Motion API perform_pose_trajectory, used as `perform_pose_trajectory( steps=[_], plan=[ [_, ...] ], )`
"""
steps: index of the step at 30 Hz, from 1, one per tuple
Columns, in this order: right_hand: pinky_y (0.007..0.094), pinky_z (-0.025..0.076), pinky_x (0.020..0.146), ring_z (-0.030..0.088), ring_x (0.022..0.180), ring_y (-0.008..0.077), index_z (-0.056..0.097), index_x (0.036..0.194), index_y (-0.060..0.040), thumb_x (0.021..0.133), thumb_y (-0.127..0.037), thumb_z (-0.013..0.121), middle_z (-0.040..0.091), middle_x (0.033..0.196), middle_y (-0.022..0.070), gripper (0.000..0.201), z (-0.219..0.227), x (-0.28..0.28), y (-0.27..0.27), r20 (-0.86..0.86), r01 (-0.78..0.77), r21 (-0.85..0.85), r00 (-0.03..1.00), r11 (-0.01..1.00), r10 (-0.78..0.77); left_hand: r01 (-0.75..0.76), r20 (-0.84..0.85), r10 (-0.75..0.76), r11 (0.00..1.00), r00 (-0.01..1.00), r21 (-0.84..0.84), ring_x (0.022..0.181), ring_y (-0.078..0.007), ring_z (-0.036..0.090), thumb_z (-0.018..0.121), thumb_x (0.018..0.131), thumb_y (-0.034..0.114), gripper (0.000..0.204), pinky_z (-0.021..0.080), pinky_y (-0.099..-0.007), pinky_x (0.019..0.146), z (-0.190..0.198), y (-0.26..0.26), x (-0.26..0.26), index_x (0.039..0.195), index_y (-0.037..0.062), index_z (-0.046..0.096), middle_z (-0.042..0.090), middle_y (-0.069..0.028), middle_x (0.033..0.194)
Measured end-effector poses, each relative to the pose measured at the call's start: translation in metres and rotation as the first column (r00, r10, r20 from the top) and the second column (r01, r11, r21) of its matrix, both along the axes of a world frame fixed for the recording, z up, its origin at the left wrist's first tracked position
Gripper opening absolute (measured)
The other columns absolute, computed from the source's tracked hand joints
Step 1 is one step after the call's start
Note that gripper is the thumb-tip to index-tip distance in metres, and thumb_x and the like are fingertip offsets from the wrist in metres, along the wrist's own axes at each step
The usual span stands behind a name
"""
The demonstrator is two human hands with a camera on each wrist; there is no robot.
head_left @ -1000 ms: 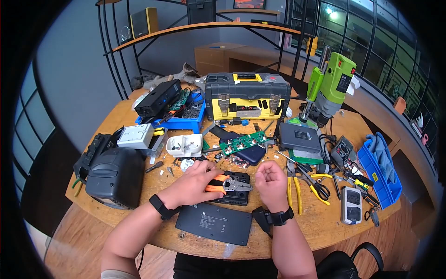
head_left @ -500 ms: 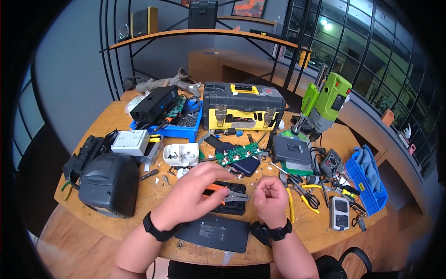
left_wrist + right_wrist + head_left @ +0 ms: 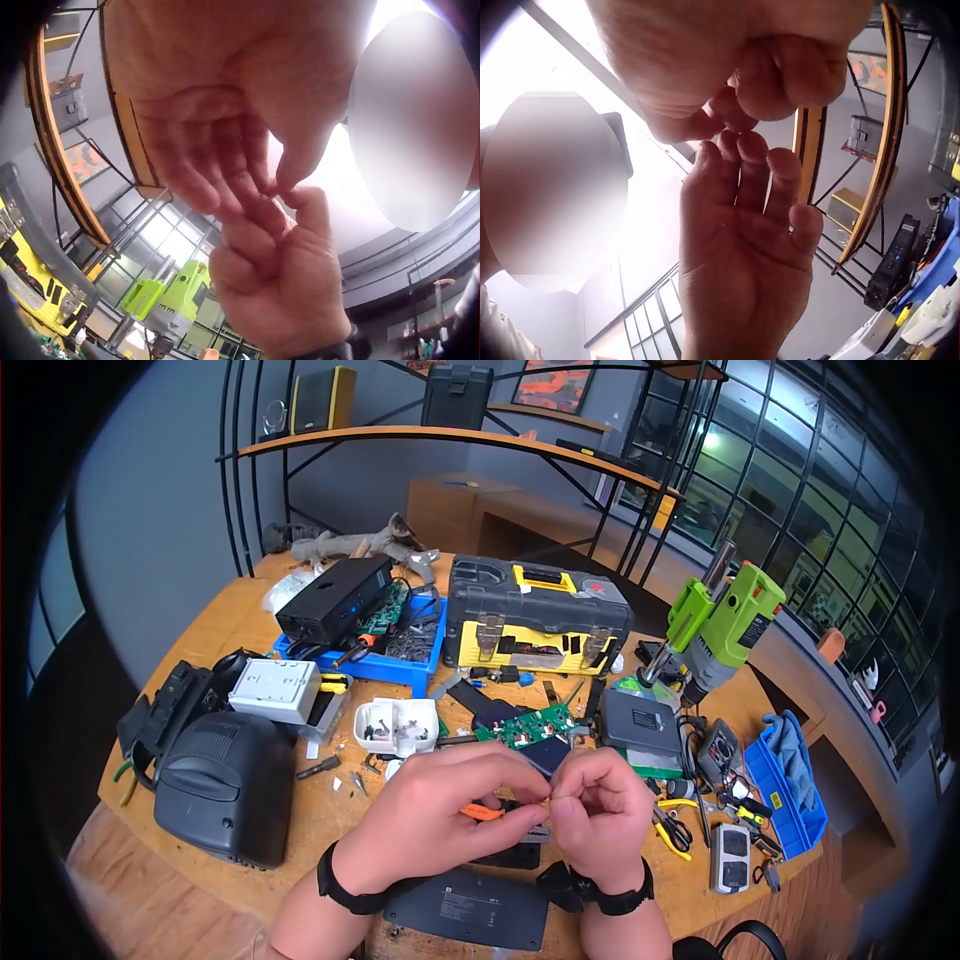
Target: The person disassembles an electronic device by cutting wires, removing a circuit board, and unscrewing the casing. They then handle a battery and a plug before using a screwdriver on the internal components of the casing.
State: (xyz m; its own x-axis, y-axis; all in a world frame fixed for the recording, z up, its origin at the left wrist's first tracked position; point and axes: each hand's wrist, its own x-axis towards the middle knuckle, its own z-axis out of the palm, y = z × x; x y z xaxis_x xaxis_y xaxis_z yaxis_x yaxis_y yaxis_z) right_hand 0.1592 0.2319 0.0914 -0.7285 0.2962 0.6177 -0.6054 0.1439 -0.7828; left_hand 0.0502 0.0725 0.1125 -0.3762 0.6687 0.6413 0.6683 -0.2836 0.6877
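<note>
My left hand [image 3: 430,815] and my right hand [image 3: 600,820] meet fingertip to fingertip over the bench. Between thumbs and forefingers they pinch a tiny, thin piece [image 3: 548,801], almost wholly covered; I cannot tell what it is. The left fingers [image 3: 739,169] reach out fairly straight, while the right hand's other fingers [image 3: 238,259] curl into the palm. Beneath the hands lie orange-handled wire strippers [image 3: 481,812], partly hidden, on an opened black device [image 3: 512,856]. Nearer me is a flat dark cover panel [image 3: 465,908] with printed labels.
Beyond the hands lies a green circuit board [image 3: 525,727]. A white parts tray [image 3: 396,705], blue bin [image 3: 405,678] and black-yellow toolbox [image 3: 535,605] stand farther back. To the right are a green drill press [image 3: 735,615], scissors [image 3: 676,832] and a blue crate [image 3: 785,810]; a black case [image 3: 225,785] sits left.
The left hand has let go of the wire strippers, leaving them on the black device, and moved right to join the right hand's fingertips. The head view has shifted and tilted slightly.
</note>
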Motion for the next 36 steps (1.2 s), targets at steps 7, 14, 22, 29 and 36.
perform_pose_trajectory(
  steps=[7,14,22,29,36],
  plan=[
    [0.0174,0.04,0.054,0.054,0.065,0.0005,0.063,0.096,-0.002,0.085,0.008,0.072,0.063,0.082,-0.0003,0.018,-0.003,-0.007,0.018,0.034,0.02,0.16,0.999,0.987,-0.026,0.0,0.028,0.002,0.997,1.0,-0.076,0.084,-0.0239,0.075,0.082,0.083,0.002,0.013,0.059,-0.0329,0.074,0.002,0.002,-0.006,0.095,0.003,0.078,0.077,-0.0101,0.092],
    [0.0186,0.034,0.051,0.049,0.061,0.0017,0.064,0.094,-0.0031,0.081,0.007,0.075,0.06,0.078,-0.0001,0.019,-0.003,-0.001,0.032,-0.018,0.101,0.241,0.995,0.965,-0.1,-0.015,0.069,0.021,0.997,0.997,-0.078,0.083,-0.0225,0.075,0.082,0.085,0.002,0.01,0.059,-0.0322,0.074,-0.001,0.007,-0.001,0.093,0.0018,0.077,0.077,-0.01,0.091],
    [0.0195,0.031,0.049,0.045,0.059,0.0016,0.068,0.104,-0.0023,0.08,0.007,0.078,0.06,0.079,0.0,0.027,0.007,0.004,0.034,-0.013,0.1,0.253,0.995,0.962,-0.1,-0.023,0.09,0.029,0.998,0.996,-0.066,0.082,-0.0215,0.075,0.081,0.086,0.002,0.009,0.058,-0.0311,0.073,0.0,0.007,0.002,0.094,0.0008,0.078,0.078,-0.0094,0.089],
    [0.0202,0.034,0.049,0.049,0.058,0.0025,0.071,0.1,-0.0039,0.079,0.006,0.08,0.062,0.079,0.001,0.024,0.017,0.006,0.033,-0.022,0.099,0.407,0.995,0.908,-0.099,-0.003,0.082,0.008,0.998,0.997,-0.067,0.081,-0.0216,0.075,0.081,0.086,0.002,0.009,0.058,-0.0308,0.072,0.001,0.007,0.005,0.094,0.0009,0.078,0.078,-0.01,0.09],
    [0.0202,0.035,0.049,0.05,0.059,0.0027,0.07,0.098,-0.0031,0.083,0.006,0.077,0.064,0.081,0.0026,0.018,0.014,0.007,0.034,-0.055,0.133,0.418,0.991,0.899,-0.121,0.02,0.102,-0.011,0.996,0.995,-0.087,0.083,-0.0214,0.076,0.081,0.086,0.003,0.009,0.059,-0.0307,0.073,0.001,0.008,0.005,0.095,0.0016,0.079,0.078,-0.0104,0.092]
  ],
)
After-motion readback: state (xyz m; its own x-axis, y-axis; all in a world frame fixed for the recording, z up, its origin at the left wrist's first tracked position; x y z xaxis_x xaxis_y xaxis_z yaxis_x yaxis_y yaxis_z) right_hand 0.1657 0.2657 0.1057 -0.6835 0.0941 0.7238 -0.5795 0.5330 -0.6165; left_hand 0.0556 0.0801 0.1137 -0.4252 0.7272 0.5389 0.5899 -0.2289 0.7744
